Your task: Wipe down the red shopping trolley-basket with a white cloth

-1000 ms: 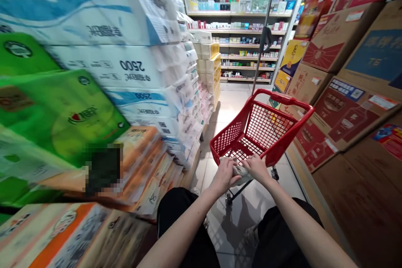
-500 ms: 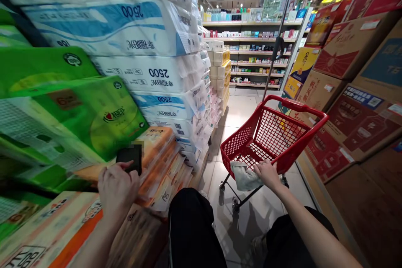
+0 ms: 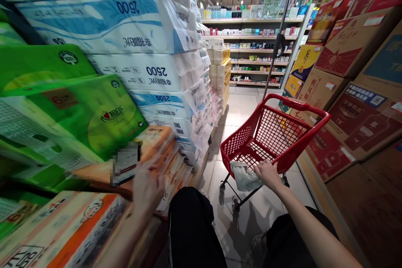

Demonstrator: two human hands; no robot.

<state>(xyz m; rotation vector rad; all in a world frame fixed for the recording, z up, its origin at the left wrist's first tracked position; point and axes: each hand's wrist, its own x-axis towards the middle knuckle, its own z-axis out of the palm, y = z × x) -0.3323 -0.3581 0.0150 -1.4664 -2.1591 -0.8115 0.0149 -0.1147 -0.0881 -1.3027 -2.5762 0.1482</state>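
Observation:
My left hand (image 3: 147,188), smeared by motion, is over the orange tissue packs (image 3: 157,140), just right of a dark-edged phone (image 3: 127,162). The phone leans on the front of a green tissue pack (image 3: 109,115), its face partly pixelated; whether the fingers touch it I cannot tell. On the other side, my right hand (image 3: 266,173) is closed over the near rim of a red shopping cart (image 3: 279,134). A grey cloth (image 3: 245,178) drapes over that rim beside the fingers.
White and blue tissue packs (image 3: 125,21) are stacked high on the left. Cartons (image 3: 351,113) line the right side. A metal pole (image 3: 282,25) stands behind the cart, and stocked shelves (image 3: 251,37) cross the far end. My knee (image 3: 191,217) is below.
My left hand has moved right, away from the phone it was holding. The phone has turned, showing a lighter face. My right hand stays on the cart.

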